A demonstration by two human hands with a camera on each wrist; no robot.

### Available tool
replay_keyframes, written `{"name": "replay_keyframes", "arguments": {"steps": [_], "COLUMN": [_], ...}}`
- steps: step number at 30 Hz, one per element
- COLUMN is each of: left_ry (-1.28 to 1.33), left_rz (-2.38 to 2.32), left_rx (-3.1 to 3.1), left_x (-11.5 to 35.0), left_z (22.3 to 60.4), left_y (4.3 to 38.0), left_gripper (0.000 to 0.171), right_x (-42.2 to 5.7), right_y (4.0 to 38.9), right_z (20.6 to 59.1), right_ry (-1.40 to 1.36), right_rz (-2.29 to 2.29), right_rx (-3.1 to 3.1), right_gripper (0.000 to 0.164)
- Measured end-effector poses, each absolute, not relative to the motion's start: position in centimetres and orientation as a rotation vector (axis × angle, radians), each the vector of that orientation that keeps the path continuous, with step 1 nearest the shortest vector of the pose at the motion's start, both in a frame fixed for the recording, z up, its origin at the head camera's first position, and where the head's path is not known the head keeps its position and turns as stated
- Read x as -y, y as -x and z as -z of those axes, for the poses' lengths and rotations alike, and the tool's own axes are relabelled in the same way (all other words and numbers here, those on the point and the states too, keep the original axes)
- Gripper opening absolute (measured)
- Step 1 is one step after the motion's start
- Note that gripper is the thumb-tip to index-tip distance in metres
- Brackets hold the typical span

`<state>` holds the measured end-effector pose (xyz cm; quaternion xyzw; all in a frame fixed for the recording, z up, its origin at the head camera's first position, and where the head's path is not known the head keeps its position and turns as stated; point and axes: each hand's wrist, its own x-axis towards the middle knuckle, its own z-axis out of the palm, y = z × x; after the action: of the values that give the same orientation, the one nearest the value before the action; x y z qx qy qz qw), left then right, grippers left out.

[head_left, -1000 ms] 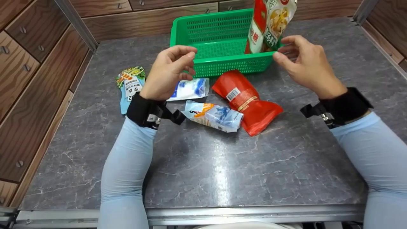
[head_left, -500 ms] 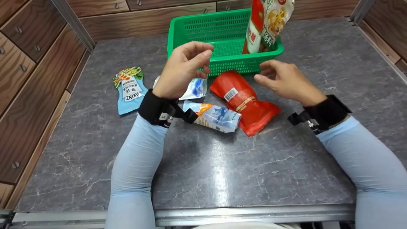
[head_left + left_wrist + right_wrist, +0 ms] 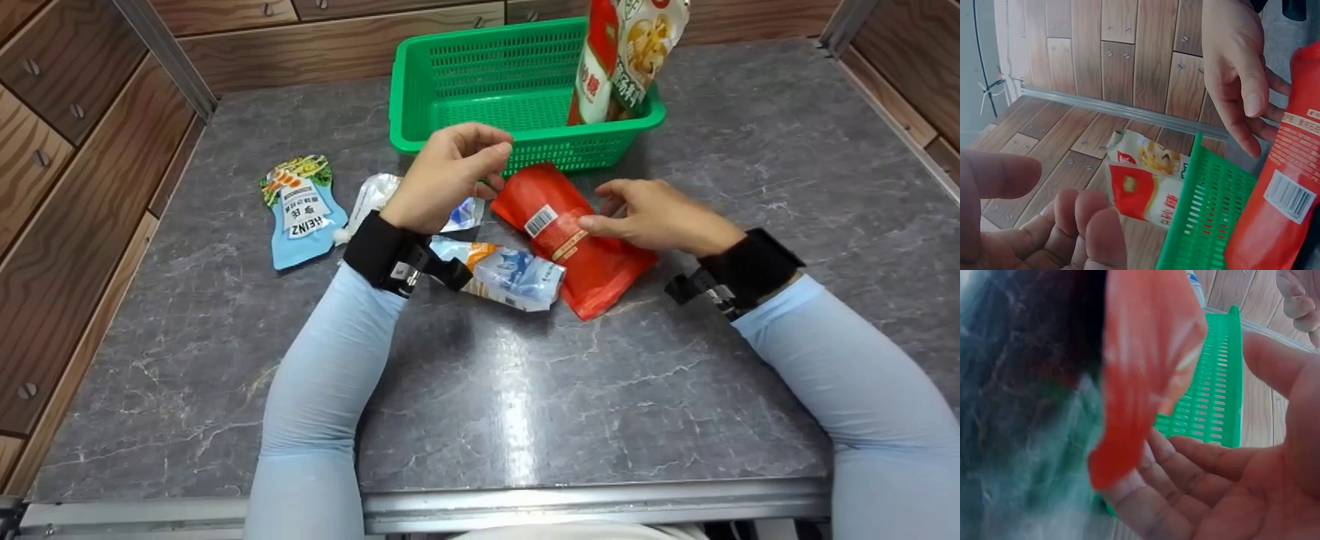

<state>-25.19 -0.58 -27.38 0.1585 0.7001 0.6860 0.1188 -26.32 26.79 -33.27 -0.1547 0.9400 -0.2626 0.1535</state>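
In the head view a red bag with a barcode lies on the table in front of the green basket. My right hand is at the bag's right side, thumb and fingers apart. In the right wrist view its fingers come right against the bag's edge. My left hand hovers near the bag's upper left end, loosely curved and holding nothing; its palm shows in the left wrist view. Below it lies a light blue and orange pouch, and a white and blue packet is partly hidden behind it.
A blue Heinz pouch lies at the left. Two upright packages, one a red and white bag and the other a soup-seasoning bag, stand in the basket's right end. Wood-patterned panels border the table.
My right hand has come left and nearer, from the basket's right corner to the red bag. The left hand has moved right, towards the red bag. The packages have stayed in place.
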Motion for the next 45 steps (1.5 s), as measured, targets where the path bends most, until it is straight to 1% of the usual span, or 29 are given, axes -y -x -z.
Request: {"name": "replay_keyframes", "arguments": {"steps": [4,7,13,20,24,27,30,39,45], "left_ry": [-0.441,-0.422,-0.418,-0.462,-0.486,-0.453,-0.407,-0.363,-0.302], "left_rz": [-1.938,-1.897,-1.847,-1.823,-1.767,-1.72,-1.7,-1.646,-1.658], "left_rx": [-2.068,-2.087,-2.127,-2.193,-2.259,-2.303,-2.336,-2.366,-2.362], "left_x": [0.1,-0.3,-0.6,-0.9,-1.3,-1.4,-1.4,-1.5,-1.4], "left_z": [27.7,27.9,28.0,28.6,29.1,29.4,29.7,30.4,30.8], "left_y": [25.2,25.1,25.0,25.0,25.1,25.2,25.3,25.7,25.9], "left_gripper": [0.021,0.022,0.024,0.022,0.025,0.027,0.029,0.042,0.045], "right_x": [-26.7,-26.6,-26.1,-25.8,-25.7,-25.7,-25.8,-26.9,-27.2], "right_y": [26.3,26.3,26.2,26.1,26.0,25.9,25.9,26.1,25.8], "right_z": [33.6,33.9,34.4,34.6,34.6,34.4,34.2,32.6,31.2], "right_ry": [0.441,0.453,0.504,0.478,0.465,0.448,0.43,0.357,0.299], "right_rz": [0.71,0.697,0.678,0.683,0.726,0.778,0.819,0.902,1.063], "right_rx": [-2.648,-2.643,-2.671,-2.654,-2.657,-2.649,-2.624,-2.537,-2.381], "right_gripper": [0.094,0.093,0.081,0.08,0.073,0.067,0.064,0.067,0.069]}}
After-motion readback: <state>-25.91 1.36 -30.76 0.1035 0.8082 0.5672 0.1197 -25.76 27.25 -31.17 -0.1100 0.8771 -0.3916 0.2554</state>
